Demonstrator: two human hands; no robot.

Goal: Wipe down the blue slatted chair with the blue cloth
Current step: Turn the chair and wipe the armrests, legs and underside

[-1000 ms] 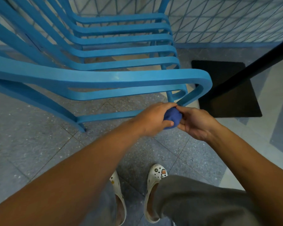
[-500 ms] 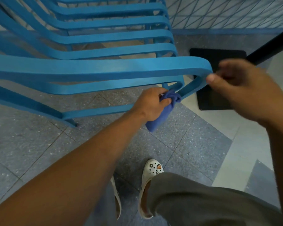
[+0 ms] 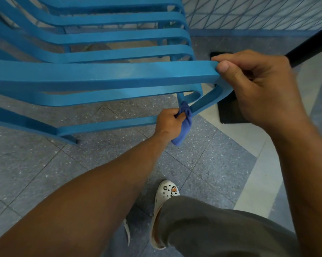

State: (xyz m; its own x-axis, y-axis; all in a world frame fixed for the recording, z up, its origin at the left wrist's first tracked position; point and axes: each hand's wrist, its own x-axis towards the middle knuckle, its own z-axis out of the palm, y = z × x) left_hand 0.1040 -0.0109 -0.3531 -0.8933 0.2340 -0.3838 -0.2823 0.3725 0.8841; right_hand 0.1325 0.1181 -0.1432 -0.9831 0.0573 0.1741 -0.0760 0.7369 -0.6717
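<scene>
Blue cloth [image 3: 184,123], bunched in the left hand [image 3: 168,125] at frame centre, meets the chair [image 3: 104,76] rail slanting up-right toward the right hand [image 3: 258,89], whose fingers [image 3: 223,67] grip the armrest corner.

The blue slatted chair [image 3: 108,75] is standing in front of me, its curved slats running leftward from my right hand [image 3: 256,89], which is gripping the rounded end of the widest slat. The blue cloth [image 3: 184,125] is hanging bunched from my left hand [image 3: 168,123], touching a lower rail.
</scene>
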